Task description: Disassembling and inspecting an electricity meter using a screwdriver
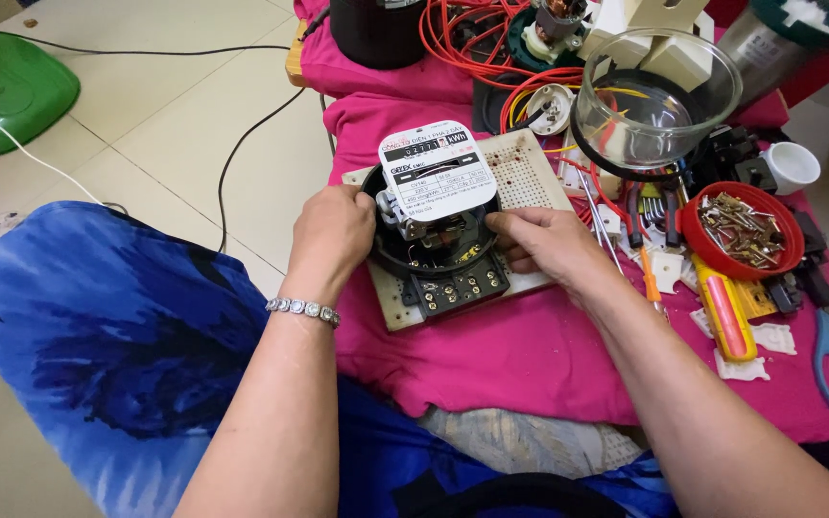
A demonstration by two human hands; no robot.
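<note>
Both hands on the electric meter (437, 216), sitting on a perforated board (528, 177) atop pink cloth. Left hand (333, 233) grips the black base rim; right hand (541, 243) pinches its right side. Glass cover (654, 96) already off; mechanism seated in base, terminals exposed.

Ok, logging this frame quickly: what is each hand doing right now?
Left hand: closed on the left edge of the electricity meter.
Right hand: fingers gripping the meter's right side.
</note>
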